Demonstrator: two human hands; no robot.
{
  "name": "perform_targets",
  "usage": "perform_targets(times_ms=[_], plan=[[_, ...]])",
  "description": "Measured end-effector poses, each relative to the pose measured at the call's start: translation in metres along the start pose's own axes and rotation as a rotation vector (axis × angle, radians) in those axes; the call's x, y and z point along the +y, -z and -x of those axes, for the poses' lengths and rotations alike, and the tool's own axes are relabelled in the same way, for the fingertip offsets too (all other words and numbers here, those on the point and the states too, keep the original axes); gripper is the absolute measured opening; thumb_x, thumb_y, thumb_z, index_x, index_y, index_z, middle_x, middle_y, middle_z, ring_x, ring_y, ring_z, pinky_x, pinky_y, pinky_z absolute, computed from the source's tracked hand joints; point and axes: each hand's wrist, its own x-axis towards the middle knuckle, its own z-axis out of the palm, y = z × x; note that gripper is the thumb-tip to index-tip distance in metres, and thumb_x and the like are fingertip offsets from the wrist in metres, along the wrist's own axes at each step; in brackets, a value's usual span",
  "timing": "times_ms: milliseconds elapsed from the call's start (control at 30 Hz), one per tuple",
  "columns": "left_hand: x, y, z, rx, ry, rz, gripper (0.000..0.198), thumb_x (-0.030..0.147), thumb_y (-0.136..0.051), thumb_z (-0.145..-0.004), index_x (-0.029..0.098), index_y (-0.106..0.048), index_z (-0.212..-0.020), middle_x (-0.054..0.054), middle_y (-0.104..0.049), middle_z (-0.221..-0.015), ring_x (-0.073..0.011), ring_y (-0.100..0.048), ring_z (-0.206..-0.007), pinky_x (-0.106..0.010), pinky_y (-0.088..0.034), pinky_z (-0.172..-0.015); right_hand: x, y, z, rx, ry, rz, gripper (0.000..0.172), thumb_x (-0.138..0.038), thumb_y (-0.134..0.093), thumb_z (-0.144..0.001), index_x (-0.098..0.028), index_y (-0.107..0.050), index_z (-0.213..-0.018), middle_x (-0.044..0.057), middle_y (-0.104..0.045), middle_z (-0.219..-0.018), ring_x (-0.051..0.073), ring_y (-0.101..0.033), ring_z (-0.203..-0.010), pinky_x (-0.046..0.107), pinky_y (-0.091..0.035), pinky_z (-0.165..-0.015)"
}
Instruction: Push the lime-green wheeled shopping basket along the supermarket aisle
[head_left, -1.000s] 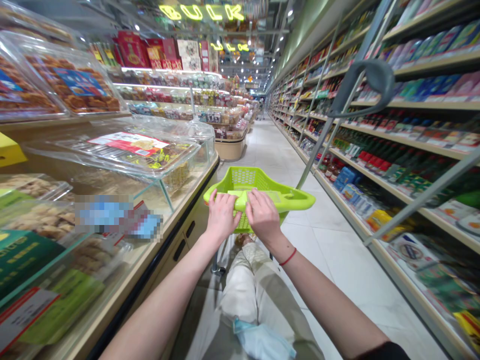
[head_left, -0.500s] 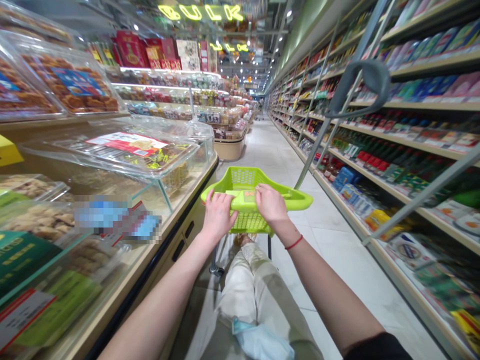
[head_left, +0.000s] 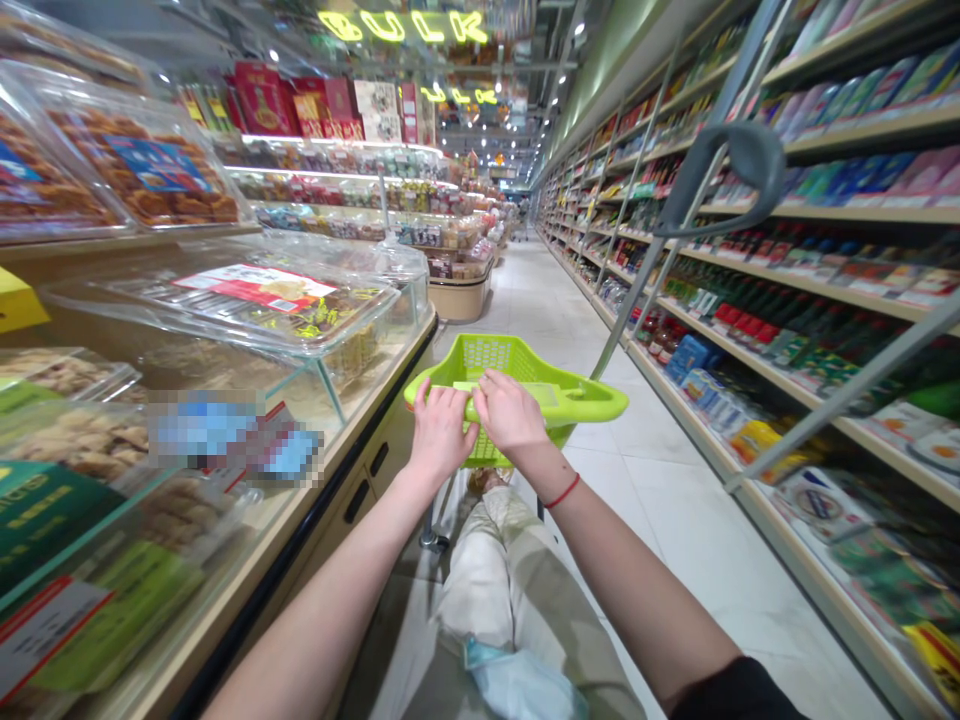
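A lime-green plastic shopping basket sits on a wheeled frame in front of me, with a flat handle bar across its near side. My left hand lies curled over the bar's left part. My right hand grips the bar close beside it, a red string bracelet on that wrist. Below the basket I see my pale trousers, with a light blue face mask hanging at my front.
Glass-covered display cases of packaged snacks run along the left, close to the basket. Tall goods shelves line the right. A grey metal frame with a curved handle rises at right. A light tiled aisle stretches ahead.
My right hand has slid left along the bar, closer to my left hand. The basket has shifted very slightly; my left hand stays in place.
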Motion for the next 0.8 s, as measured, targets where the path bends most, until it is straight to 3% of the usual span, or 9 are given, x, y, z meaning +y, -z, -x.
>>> perform_targets(times_ms=[200, 367, 600, 700, 800], plan=[[-0.001, -0.002, -0.001, -0.008, 0.006, 0.0, 0.03, 0.024, -0.06, -0.077, 0.021, -0.061, -0.108, -0.008, -0.067, -0.099, -0.029, -0.057, -0.105, -0.054, -0.024, -0.117, 0.0, 0.014, -0.028, -0.221, -0.141, 0.04, 0.033, -0.025, -0.045, -0.098, -0.013, -0.075, -0.091, 0.017, -0.075, -0.1, 0.024, -0.072, -0.093, 0.03, -0.052, -0.082], [-0.001, -0.004, -0.001, -0.002, 0.003, 0.007, 0.031, 0.022, -0.06, -0.078, 0.021, -0.061, -0.109, -0.007, -0.067, -0.101, -0.0286, -0.058, -0.105, -0.054, -0.025, -0.117, 0.032, 0.022, -0.033, -0.27, -0.29, 0.11, 0.033, -0.022, -0.047, -0.096, -0.008, -0.076, -0.09, 0.021, -0.076, -0.091, 0.026, -0.073, -0.09, 0.03, -0.051, -0.081], [0.001, -0.003, -0.001, 0.002, 0.012, 0.0, 0.03, 0.022, -0.061, -0.078, 0.021, -0.06, -0.108, -0.008, -0.067, -0.101, -0.03, -0.057, -0.105, -0.055, -0.025, -0.117, 0.084, 0.028, 0.0, -0.076, -0.391, 0.155, 0.038, -0.025, -0.044, -0.097, -0.011, -0.076, -0.086, 0.02, -0.075, -0.088, 0.029, -0.073, -0.086, 0.036, -0.052, -0.086], [0.002, -0.003, -0.001, 0.003, 0.016, -0.007, 0.03, 0.022, -0.06, -0.078, 0.021, -0.06, -0.108, -0.008, -0.067, -0.101, -0.03, -0.057, -0.105, -0.055, -0.024, -0.117, 0.078, 0.019, 0.013, 0.068, -0.367, 0.097, 0.037, -0.023, -0.04, -0.098, -0.012, -0.075, -0.094, 0.019, -0.073, -0.103, 0.028, -0.071, -0.095, 0.037, -0.052, -0.09], [0.003, -0.003, -0.001, 0.001, 0.021, -0.002, 0.031, 0.022, -0.06, -0.078, 0.022, -0.059, -0.108, -0.008, -0.066, -0.101, -0.0304, -0.057, -0.105, -0.056, -0.024, -0.116, 0.057, 0.004, 0.02, 0.207, -0.288, 0.022, 0.036, -0.02, -0.039, -0.098, -0.011, -0.073, -0.105, 0.019, -0.069, -0.117, 0.028, -0.064, -0.11, 0.042, -0.049, -0.101]])
